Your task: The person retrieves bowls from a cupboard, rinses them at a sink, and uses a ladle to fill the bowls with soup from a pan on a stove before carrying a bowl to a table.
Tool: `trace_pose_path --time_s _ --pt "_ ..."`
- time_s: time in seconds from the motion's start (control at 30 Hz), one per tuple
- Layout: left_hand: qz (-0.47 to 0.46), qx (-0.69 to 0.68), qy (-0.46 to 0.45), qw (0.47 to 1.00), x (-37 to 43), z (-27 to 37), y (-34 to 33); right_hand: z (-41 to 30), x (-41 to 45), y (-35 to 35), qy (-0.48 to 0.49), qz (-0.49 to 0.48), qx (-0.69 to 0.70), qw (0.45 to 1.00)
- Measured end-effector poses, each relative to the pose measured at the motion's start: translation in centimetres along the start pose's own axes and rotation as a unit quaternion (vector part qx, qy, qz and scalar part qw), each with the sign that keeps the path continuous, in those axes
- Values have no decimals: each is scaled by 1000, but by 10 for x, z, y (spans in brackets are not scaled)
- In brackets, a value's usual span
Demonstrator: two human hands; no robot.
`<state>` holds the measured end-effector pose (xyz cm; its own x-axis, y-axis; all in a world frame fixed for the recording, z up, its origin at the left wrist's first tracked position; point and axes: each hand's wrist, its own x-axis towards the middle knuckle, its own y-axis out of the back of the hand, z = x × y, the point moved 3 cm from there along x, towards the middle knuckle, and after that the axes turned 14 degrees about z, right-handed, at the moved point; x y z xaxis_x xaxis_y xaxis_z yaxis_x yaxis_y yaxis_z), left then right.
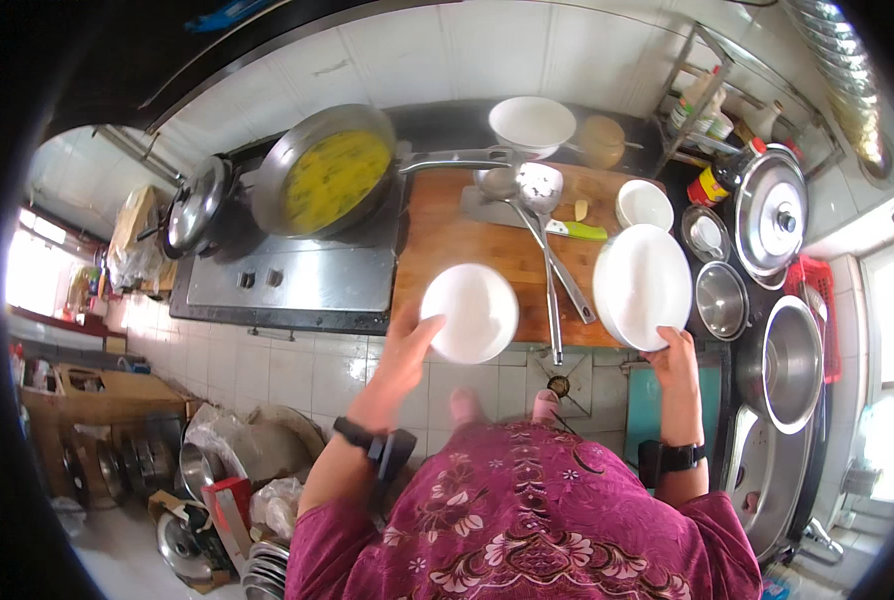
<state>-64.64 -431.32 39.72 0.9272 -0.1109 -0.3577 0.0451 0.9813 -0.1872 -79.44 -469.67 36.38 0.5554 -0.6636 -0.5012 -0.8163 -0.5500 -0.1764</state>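
My left hand (408,352) holds a small white bowl (471,315) by its rim, above the front edge of the wooden cutting board (435,225). On the right, my right hand (673,361) grips the near rim of a larger white bowl (645,281), tilted over the board's right side. Both bowls look empty inside. Between them lie a metal ladle (499,184) and a slotted spatula (541,187), their handles crossed. Under these is a knife with a green and white handle (578,229). A small pale piece of food (581,209) and another white bowl (644,204) sit nearby.
A wok (267,184) of yellow soup (338,176) stands on the gas stove (304,270), its handle reaching over the board. Behind are a white bowl (532,124) and a jar (601,142). Steel basins (721,300), a lidded pot (771,210) and a sink (773,472) line the right.
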Motion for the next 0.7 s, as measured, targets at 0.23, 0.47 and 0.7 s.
trace_pose_path --time_s 0.23,0.47,0.7 --pt "-151 -59 81 983 50 -52 -158 -31 -34 55 24 102 108 989" --pt "-55 341 -239 907 81 -97 -254 -35 -42 93 47 98 131 985" --pt "-34 371 -303 877 55 -58 -257 -41 -31 76 40 53 90 994"
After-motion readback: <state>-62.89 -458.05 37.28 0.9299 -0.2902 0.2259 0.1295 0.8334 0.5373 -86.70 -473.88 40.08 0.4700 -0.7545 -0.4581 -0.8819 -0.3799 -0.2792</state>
